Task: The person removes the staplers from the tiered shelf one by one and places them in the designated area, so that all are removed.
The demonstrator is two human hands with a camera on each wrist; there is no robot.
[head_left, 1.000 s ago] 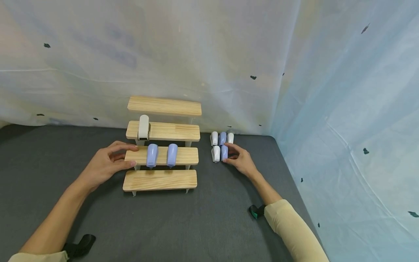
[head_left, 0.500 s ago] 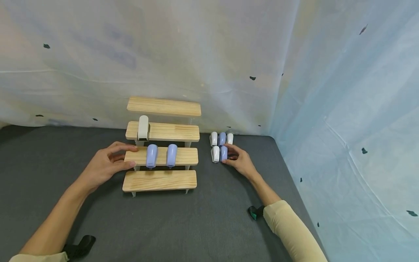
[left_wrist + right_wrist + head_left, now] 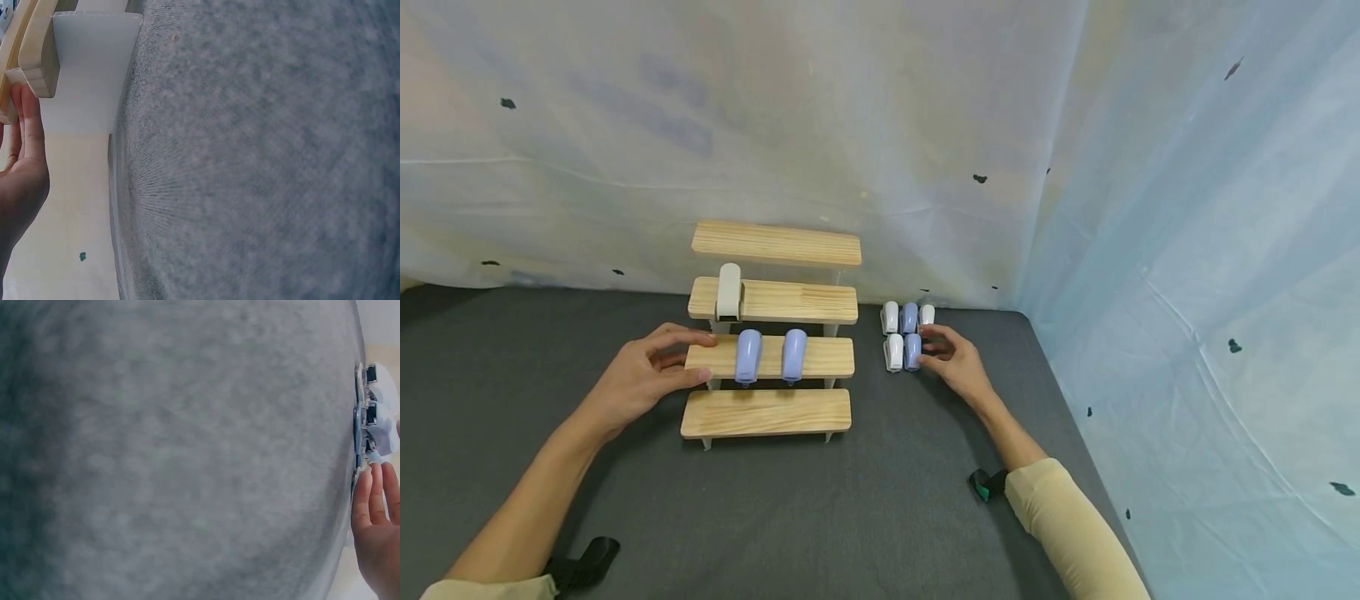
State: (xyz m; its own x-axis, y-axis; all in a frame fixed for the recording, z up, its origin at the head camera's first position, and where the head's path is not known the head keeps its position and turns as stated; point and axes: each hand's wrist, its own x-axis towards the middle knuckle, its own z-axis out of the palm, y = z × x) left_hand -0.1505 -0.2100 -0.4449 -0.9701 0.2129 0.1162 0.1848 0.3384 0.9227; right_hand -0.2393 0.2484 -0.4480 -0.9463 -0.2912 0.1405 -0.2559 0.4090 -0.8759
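Stapler (image 3: 912, 352), rounded periwinkle plastic, sits at right end of front row on dark grey cloth-covered table (image 3: 865, 500), just beside glossy white stapler (image 3: 893, 352). Right hand (image 3: 958, 364) half-spread at its side, seemingly not gripping; best pinch both flanks squarely, sparing neighbours. Left hand (image 3: 638, 379) pinches left end of tiered pale-wood shelf (image 3: 831, 358); light hold should prevent shifting.

Stepped pale-wood shelf of four boards (image 3: 766, 413): right of the left hand (image 3: 638, 377), which grips the end of the second board from the front.
On that board, rightward of the hand: two lavender rounded plastic staplers (image 3: 793, 356).
Next board behind: one long off-white stapler (image 3: 729, 290).
Just left of the right hand (image 3: 957, 363): small lavender plastic stapler (image 3: 912, 352); left of it, small white plastic stapler (image 3: 893, 352).
Behind these, beyond the right hand's fingertips: row of three small plastic staplers, white, lavender, white (image 3: 909, 317).
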